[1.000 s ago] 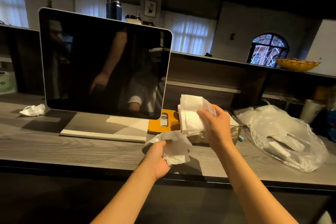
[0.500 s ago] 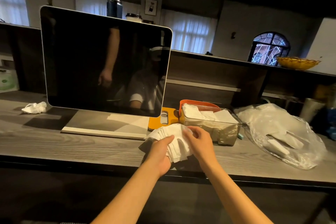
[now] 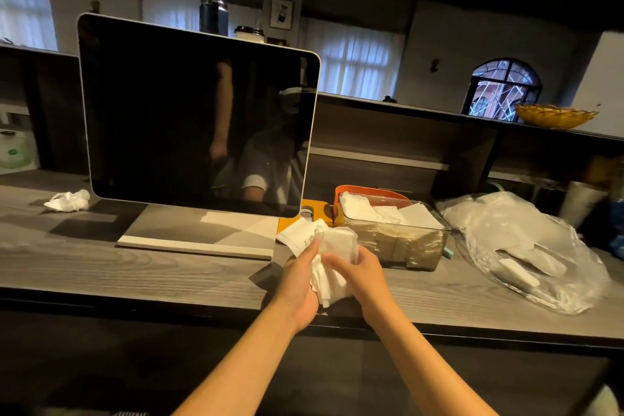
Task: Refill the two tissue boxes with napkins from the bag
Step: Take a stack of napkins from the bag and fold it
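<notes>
Both hands meet over the near edge of the tabletop (image 3: 135, 267), just in front of the clear box (image 3: 395, 240). The left hand (image 3: 299, 284) cups a loose bundle of napkins (image 3: 329, 257) from below and from the left, its thumb stretched up along the paper. The right hand (image 3: 358, 272) has its fingers curled over the bundle from the right, so both hands grip the same stack. The sheets are fanned and uneven, with corners sticking out above and below the hands.

The clear box, with an orange box (image 3: 371, 191) touching its far side, already holds a layer of folded napkins that comes up to its rim. To the right of the clear box lies the plastic bag (image 3: 526, 246), slumped flat with a few napkins left inside. A large dark screen (image 3: 196, 118) stands to the left of the clear box, and a crumpled tissue (image 3: 69, 201) lies well to the left of that.

These napkins will likely handle as very light, soft and limp: a stack held at one corner would droop and shed sheets. The safer hold seems to be across the middle of the bundle, pressed flat between palm and fingers, with the edges squared before it goes down into a box. A hard squeeze would crease the paper.
</notes>
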A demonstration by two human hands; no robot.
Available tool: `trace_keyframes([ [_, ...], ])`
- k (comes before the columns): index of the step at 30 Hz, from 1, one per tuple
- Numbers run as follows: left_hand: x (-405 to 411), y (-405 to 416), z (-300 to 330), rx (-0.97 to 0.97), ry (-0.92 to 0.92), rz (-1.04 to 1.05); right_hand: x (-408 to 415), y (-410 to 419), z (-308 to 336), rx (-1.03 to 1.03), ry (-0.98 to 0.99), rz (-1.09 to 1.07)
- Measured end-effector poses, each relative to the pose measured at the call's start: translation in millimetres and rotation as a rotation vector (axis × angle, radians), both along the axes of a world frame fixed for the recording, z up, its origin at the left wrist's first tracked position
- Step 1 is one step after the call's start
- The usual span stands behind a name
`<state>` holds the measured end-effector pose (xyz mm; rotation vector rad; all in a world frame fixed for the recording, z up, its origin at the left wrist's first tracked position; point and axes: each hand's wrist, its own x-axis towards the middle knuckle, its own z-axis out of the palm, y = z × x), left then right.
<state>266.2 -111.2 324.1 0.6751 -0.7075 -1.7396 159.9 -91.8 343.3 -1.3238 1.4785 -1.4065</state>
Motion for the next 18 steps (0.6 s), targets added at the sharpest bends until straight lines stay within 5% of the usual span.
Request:
trace_keyframes([
  [8,-1,-4,0,0.077,0.077,-0.035,-18,2,19,0.046,-0.17,-0.08],
  [14,-3,-12,-5,0.186,-0.033,0.144,-31,-2,27,-0.021,-0.122,-0.32],
  [18,-2,-5,0,0.191,0.098,0.063,-33,-1,42,-0.233,0.099,-0.392],
])
